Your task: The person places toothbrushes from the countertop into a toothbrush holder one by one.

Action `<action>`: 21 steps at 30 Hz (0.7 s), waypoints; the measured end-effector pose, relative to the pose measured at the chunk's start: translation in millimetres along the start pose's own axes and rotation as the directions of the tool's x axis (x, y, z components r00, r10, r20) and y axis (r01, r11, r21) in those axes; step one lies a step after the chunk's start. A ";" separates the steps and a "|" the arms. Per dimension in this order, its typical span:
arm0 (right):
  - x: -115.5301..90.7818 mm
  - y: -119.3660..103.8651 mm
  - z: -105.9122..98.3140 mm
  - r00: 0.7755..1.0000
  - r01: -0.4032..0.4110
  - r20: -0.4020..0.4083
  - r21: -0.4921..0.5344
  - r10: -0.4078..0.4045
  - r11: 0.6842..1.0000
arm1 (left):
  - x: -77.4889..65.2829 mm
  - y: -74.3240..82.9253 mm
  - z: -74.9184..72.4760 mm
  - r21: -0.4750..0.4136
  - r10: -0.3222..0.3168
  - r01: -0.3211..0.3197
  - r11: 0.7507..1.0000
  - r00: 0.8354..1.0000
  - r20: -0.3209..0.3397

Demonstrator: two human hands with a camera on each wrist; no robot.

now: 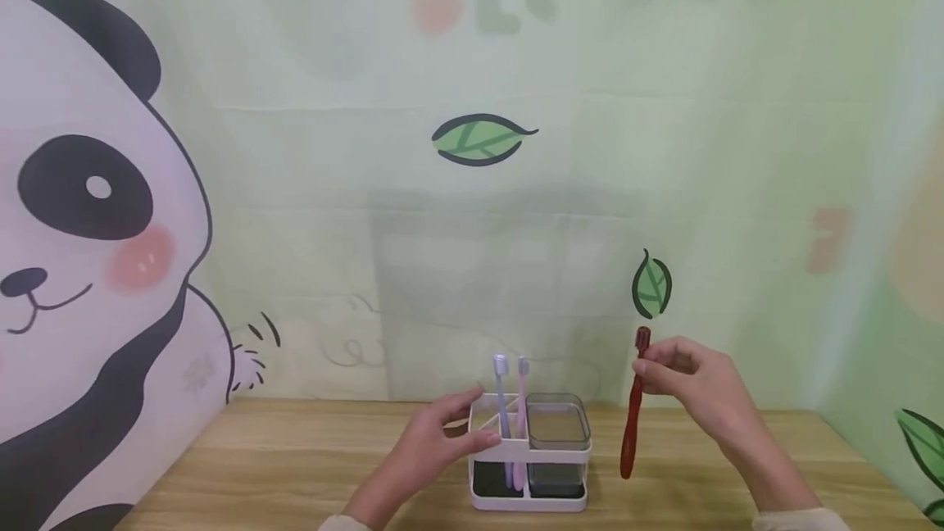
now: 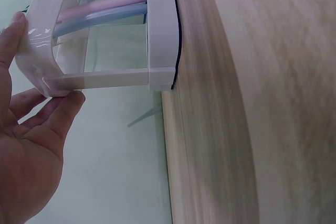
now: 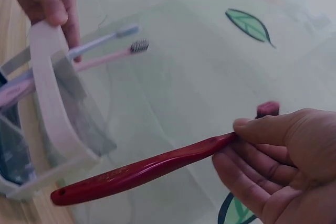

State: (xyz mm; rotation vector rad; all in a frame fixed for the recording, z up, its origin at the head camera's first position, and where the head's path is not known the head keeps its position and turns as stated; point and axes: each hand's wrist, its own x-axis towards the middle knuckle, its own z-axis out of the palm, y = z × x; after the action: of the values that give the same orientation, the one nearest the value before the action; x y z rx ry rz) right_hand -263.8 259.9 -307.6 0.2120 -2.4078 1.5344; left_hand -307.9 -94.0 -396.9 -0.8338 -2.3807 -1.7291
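Observation:
Near its bristled head, a red toothbrush is pinched between the thumb and fingers of my right hand. Its head points up and its handle hangs down, to the right of a white toothbrush holder and apart from it. My left hand grips the upper left rim of that holder, thumb at the front and fingers on the far side. A blue toothbrush and a pink toothbrush stand in the holder's left part, heads up. In the right wrist view the red handle shows fully.
A transparent cup sits in the holder's right compartment. Beneath everything is a wood-grain table. Behind it hangs a pale green backdrop printed with a panda and leaves.

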 end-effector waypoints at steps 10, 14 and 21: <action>-6.2 -24.7 7.5 0.996 0.060 -0.069 0.086 -0.054 0.994 | 3.4 -1.1 3.6 0.023 -0.004 0.004 1.000 1.000 0.008; -5.8 -35.0 19.1 0.990 0.108 -0.106 0.144 -0.093 0.984 | 3.3 -1.9 2.3 0.030 0.000 0.000 1.000 1.000 0.003; -1.2 -45.3 43.8 0.987 0.112 -0.138 0.207 -0.084 0.972 | 1.7 -3.1 -0.9 0.022 -0.017 0.017 1.000 1.000 0.002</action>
State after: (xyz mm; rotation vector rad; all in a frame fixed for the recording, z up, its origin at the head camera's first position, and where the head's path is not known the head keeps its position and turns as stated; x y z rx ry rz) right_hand -257.1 201.0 -286.3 0.2634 -2.1013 1.7066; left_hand -311.0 -94.8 -398.6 -0.8157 -2.4104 -1.7063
